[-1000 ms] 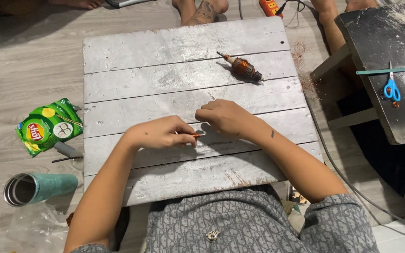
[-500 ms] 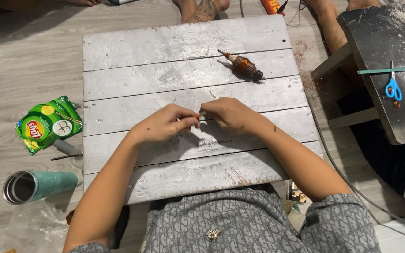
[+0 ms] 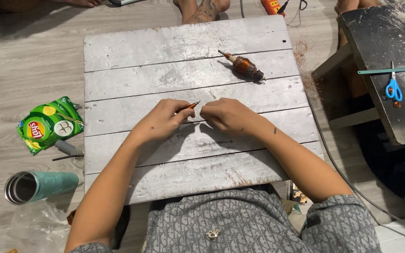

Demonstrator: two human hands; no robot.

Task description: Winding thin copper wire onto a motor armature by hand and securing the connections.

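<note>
A grey plank table (image 3: 174, 42) carries 1 copper-wound motor rotor (image 3: 243, 66), with both hands (image 3: 165, 121) resting mid-board.

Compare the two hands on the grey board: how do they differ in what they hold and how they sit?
The left hand pinches a thin orange-tipped tool between its fingertips, while the right hand shows nothing visible in its grip. The left hand's tool tip points toward the right hand, whose fingers curl knuckles-up; whether the tip touches it cannot be told. Both rest on the grey wooden board near its middle.
</note>
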